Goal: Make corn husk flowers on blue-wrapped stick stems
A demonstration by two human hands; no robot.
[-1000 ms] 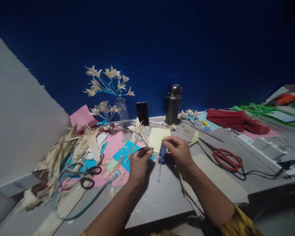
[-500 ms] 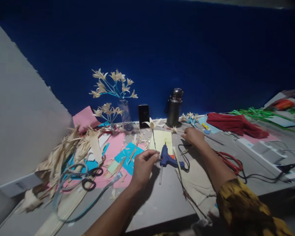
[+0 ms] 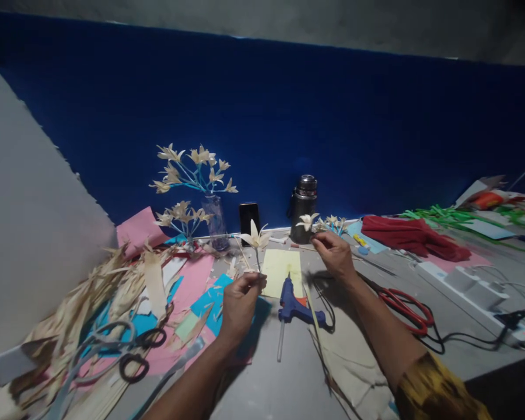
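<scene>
My left hand (image 3: 238, 300) is closed in a pinch on the thin stem of a cream paper flower (image 3: 255, 238), held upright above the blue and pink paper scraps. My right hand (image 3: 336, 252) is closed on a second small cream flower (image 3: 307, 221), lifted just in front of the dark metal flask (image 3: 301, 205). A blue glue gun (image 3: 292, 308) lies on the grey table between my two hands, its nozzle near a pale yellow sheet (image 3: 282, 269).
A glass vase of cream flowers on blue stems (image 3: 201, 186) and a black phone (image 3: 249, 216) stand against the blue wall. Red-handled scissors (image 3: 408, 310), a black cable, a power strip (image 3: 476, 289) and a red cloth (image 3: 413, 234) lie right. Black scissors (image 3: 137, 353) and dried leaf strips lie left.
My right hand let go of the glue gun, reached to the back of the table and now holds a small flower up. My left hand stayed on its flower stem. The view tilted upward.
</scene>
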